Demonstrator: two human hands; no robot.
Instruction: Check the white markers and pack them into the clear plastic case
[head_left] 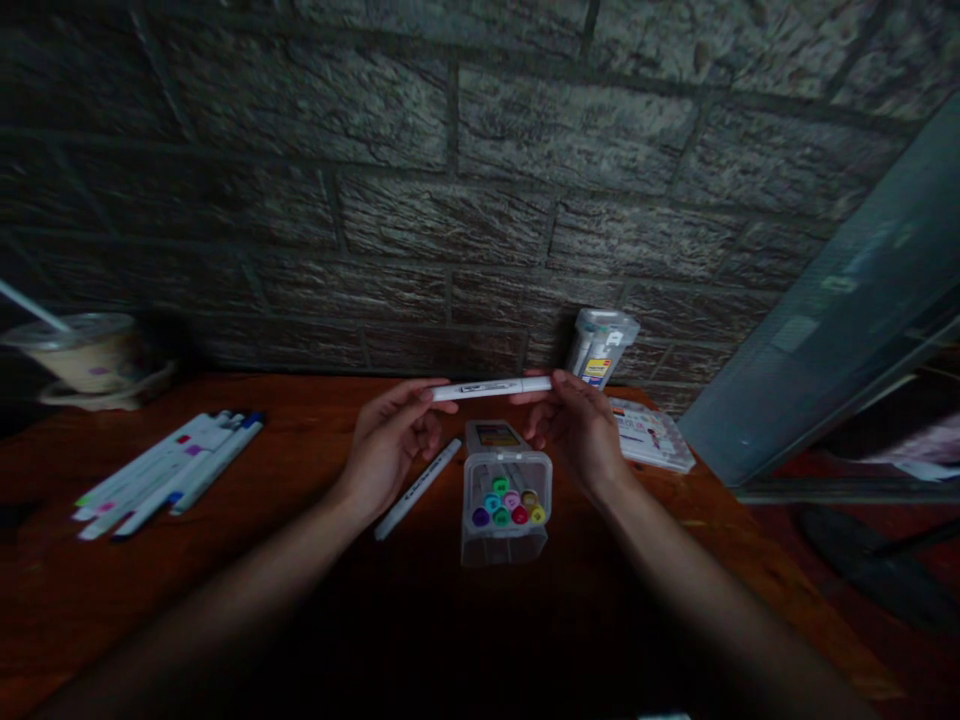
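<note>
A white marker pen (pixel 487 388) is held level above the table, one end in each hand. My left hand (pixel 386 445) pinches its left end between thumb and fingers. My right hand (pixel 581 430) grips the right end the same way. Below them, a clear plastic marker case (pixel 469 470) lies with its open end facing me. Several markers (pixel 510 502) sit inside, their coloured ends showing green, purple, pink, red and yellow. Another white marker (pixel 418 490) lies slanted on the table, left of the case and close to my left hand.
Several white markers (pixel 172 475) lie in a bunch at the left. Behind them stands a lidded drink cup (pixel 86 360) with a straw. At the back right are an upright clear case (pixel 600 345) and a flat printed pack (pixel 652 435). A brick wall (pixel 450 220) borders the wooden table (pixel 300 400).
</note>
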